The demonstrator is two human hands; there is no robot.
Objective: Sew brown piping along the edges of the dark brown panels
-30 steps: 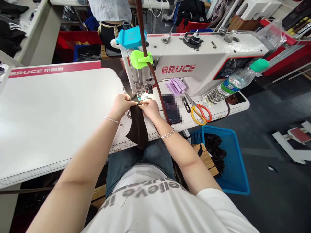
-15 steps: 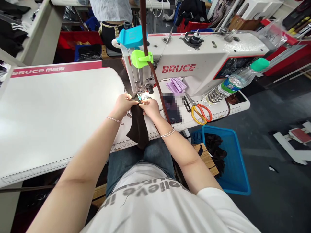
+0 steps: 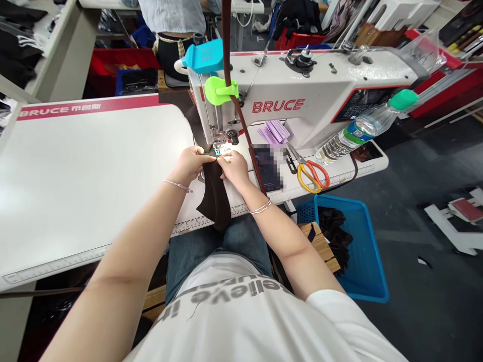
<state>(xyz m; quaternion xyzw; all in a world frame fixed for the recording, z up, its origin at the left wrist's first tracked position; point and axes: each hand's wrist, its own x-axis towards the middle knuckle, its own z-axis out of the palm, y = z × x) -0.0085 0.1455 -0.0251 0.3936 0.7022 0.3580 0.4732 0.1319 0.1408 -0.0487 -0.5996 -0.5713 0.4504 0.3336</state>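
A strip of dark brown fabric (image 3: 216, 193) runs under the presser foot (image 3: 217, 150) of a white sewing machine (image 3: 320, 83) and hangs over the table's front edge. My left hand (image 3: 193, 163) pinches the fabric's left side just before the foot. Close against it, my right hand (image 3: 234, 167) grips the fabric's right edge, its fingertips almost meeting the left ones. A brown band (image 3: 241, 118) comes down from above, past a green clip (image 3: 221, 90) on the machine head, and lies to the right of my right hand.
Right of the hands lie a dark phone (image 3: 268, 171), purple papers (image 3: 274, 132), scissors (image 3: 312, 176) and a water bottle (image 3: 358, 130). A blue basket (image 3: 368, 251) with dark fabric pieces stands on the floor at right. A person (image 3: 173, 20) is behind the machine.
Almost nothing differs. My hands stay at the presser foot, with the fingertips slightly closer together, and the brown band has swayed a little to the right.
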